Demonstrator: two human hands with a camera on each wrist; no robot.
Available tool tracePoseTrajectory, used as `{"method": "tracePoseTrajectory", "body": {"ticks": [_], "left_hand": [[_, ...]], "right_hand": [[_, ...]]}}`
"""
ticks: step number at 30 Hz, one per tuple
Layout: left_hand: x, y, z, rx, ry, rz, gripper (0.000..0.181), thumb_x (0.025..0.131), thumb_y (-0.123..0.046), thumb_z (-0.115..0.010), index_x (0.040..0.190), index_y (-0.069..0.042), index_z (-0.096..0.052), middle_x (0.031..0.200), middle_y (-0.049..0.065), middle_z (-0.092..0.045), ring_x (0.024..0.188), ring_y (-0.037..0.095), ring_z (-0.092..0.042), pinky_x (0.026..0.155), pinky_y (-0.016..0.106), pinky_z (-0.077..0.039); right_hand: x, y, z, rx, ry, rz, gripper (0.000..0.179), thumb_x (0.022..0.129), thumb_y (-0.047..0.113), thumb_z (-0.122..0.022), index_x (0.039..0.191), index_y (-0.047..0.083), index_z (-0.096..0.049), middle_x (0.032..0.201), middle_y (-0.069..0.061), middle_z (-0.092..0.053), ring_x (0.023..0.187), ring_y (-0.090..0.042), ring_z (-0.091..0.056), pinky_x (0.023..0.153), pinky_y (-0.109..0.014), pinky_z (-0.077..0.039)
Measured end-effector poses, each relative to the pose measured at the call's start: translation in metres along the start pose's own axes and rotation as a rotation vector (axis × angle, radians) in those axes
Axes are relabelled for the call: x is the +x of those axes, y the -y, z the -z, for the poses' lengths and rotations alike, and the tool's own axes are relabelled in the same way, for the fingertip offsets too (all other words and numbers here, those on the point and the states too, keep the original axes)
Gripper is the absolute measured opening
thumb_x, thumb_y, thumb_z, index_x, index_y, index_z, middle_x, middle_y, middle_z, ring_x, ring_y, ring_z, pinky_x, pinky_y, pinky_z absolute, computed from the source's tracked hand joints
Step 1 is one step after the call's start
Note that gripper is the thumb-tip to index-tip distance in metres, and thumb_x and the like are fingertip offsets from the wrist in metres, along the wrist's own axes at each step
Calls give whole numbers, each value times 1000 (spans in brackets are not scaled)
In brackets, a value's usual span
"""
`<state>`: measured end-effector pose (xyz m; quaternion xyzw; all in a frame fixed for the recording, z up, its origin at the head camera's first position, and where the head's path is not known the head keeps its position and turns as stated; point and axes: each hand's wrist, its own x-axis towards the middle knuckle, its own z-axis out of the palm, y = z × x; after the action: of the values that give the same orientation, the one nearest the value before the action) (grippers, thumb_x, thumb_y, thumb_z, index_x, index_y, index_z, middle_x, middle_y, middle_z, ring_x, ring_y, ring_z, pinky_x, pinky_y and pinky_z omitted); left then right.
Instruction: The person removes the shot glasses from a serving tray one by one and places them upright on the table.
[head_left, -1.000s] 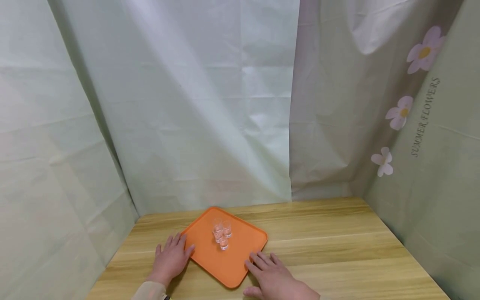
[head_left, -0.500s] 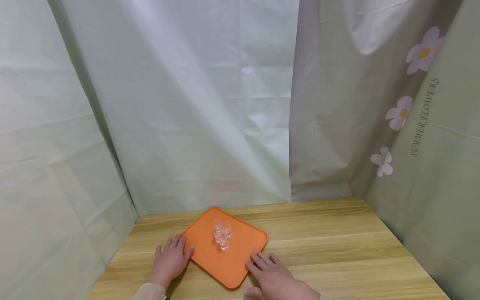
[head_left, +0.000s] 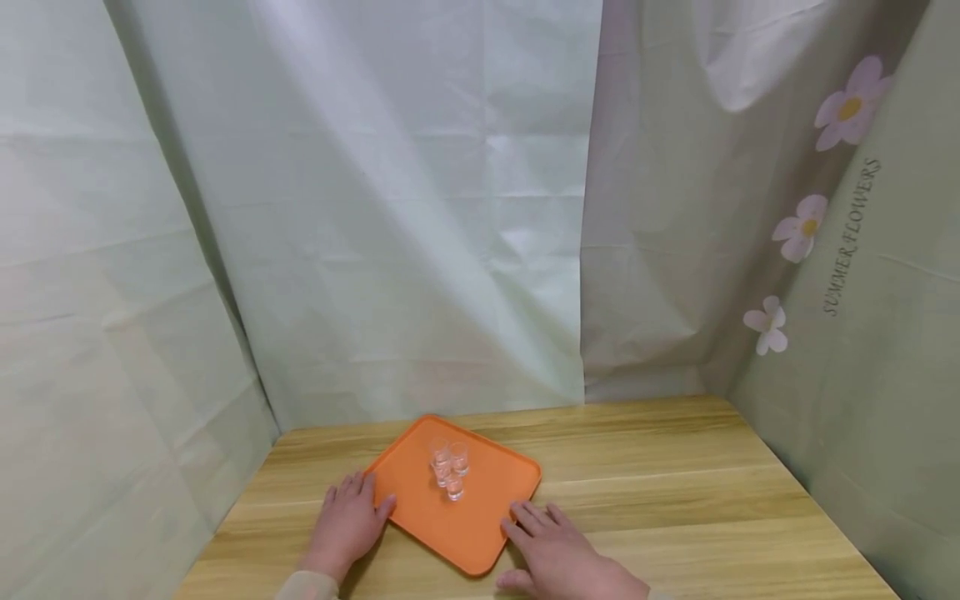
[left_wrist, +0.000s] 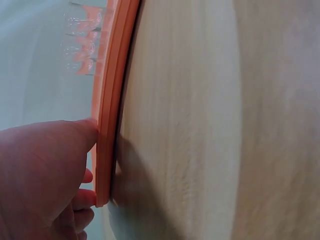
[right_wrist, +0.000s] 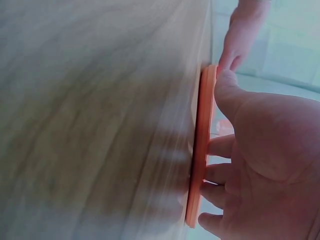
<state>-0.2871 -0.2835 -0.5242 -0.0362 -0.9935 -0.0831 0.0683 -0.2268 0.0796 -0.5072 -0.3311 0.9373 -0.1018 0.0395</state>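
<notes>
An orange tray [head_left: 487,500] lies turned cornerwise on the wooden table, carrying several small clear shot glasses [head_left: 454,488] grouped a little behind its middle. At the tray's left corner is my left hand [head_left: 345,523], its fingers spread and relaxed along the rim. In the left wrist view, the thumb of that hand [left_wrist: 45,165] touches the tray's edge [left_wrist: 111,100]. My right hand [head_left: 558,554] touches the near right side with extended fingertips. The right wrist view shows those fingers [right_wrist: 220,172] against the orange rim, the thumb held apart from them.
The wooden table [head_left: 675,483] extends to the right of the tray. Pale green cloth [head_left: 420,250] hangs behind and at both sides. Printed flowers [head_left: 799,227] and lettering mark the right-hand cloth.
The tray, with the glasses on it, has shifted slightly to the right in the last half second. Both hands have moved along with it, still at its edges.
</notes>
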Motion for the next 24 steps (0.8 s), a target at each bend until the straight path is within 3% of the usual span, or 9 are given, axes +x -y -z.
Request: {"method": "tracePoseTrajectory", "body": {"ticks": [24], "left_hand": [[-22,-29,-4,53,-137,-10,63,104,-43,-74,134,12,-67,134,41,-65,133,55,-61,121,73,-38]], "right_hand": [[-3,-13,0,-3,-39,-71,91,106,72,-53,159,-2,-55,166,-21,-51,157,-36,-44,127,-61,-38]]}}
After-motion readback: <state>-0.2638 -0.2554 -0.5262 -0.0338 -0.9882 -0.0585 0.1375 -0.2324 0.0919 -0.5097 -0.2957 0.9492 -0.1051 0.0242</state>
